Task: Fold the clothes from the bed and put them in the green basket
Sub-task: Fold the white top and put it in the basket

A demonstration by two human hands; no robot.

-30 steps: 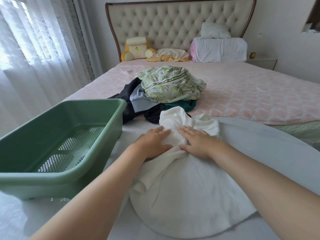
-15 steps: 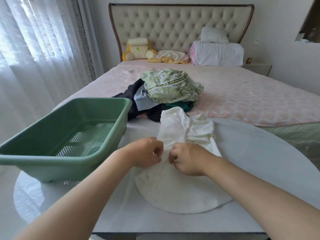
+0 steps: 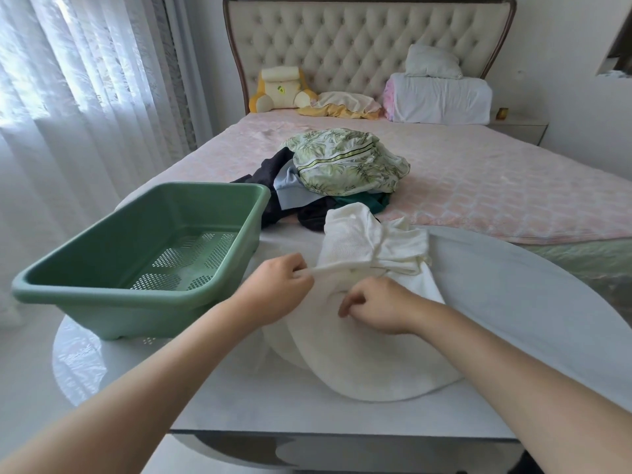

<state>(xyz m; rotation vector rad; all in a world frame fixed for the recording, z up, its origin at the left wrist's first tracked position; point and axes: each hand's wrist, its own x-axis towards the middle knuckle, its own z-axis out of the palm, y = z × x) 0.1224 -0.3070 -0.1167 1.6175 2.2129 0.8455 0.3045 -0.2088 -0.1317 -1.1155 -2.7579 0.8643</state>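
White garment (image 3: pixel 362 330) lies spread on the white surface (image 3: pixel 519 289) at the foot of the bed (image 3: pixel 506 189), its upper part bunched and reaching the bed's edge. The left hand (image 3: pixel 277 290) pinches a narrow strip of the garment's edge between thumb and curled fingers (image 3: pixel 301 268), drawing it taut to the left, just above the surface. The right hand (image 3: pixel 378 304) rests on the cloth close beside it, fingers curled with the tips down on the fabric; they are blurred, so whether they grip a fold cannot be told.

The green basket (image 3: pixel 113 313) stands on the surface to the left of the hands, with nothing inside on its perforated bottom.

Behind the white garment, a pile of clothes (image 3: pixel 297 189) sits on the pink bed cover, with a leaf-print piece (image 3: pixel 345 162) on top of dark, pale blue and dark green ones. Pillows (image 3: pixel 441 97) and a yellow cushion (image 3: pixel 280 92) lean against the tufted headboard (image 3: pixel 369 42).
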